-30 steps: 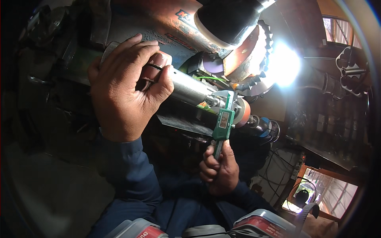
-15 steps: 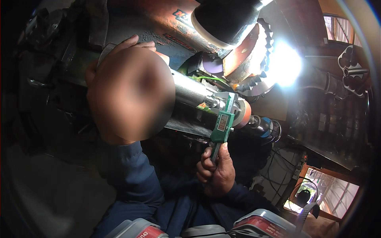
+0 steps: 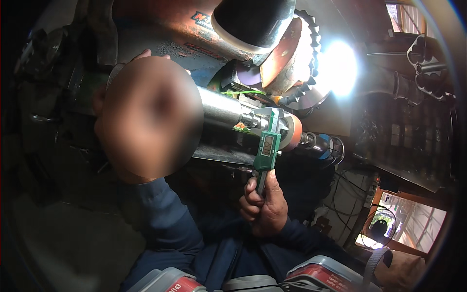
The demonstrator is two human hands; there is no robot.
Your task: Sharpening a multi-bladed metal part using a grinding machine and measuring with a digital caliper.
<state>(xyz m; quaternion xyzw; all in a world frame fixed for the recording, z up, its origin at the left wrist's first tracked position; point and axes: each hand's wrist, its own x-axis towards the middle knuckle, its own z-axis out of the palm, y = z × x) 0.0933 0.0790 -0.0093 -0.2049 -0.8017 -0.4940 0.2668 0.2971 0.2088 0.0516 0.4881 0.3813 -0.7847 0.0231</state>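
Note:
A silvery metal cylinder (image 3: 220, 106) with a narrower stepped end lies across the middle of the view. My right hand (image 3: 269, 208) is closed around the lower beam of a green digital caliper (image 3: 265, 148). The caliper's jaws reach up to the stepped end, beside an orange ring-shaped wheel (image 3: 292, 132). They overlap the narrow part there; whether they touch it I cannot make out. My left hand (image 3: 151, 119) is at the cylinder's left end. A blurred patch hides most of it, with only some fingertips showing above, so its grip is unclear.
Above the cylinder hangs a dark lamp shade (image 3: 253, 24), close to a segmented flexible hose (image 3: 311, 63) and a glaring light (image 3: 338, 68). A worn orange-grey machine housing (image 3: 170, 29) stands behind. Cables (image 3: 343, 194) run at the lower right, near a fan (image 3: 379, 228).
The whole view has shifted, so the machine, cylinder and left hand appear further left and slightly higher. The right hand still grips the caliper, its jaws at the same stepped end.

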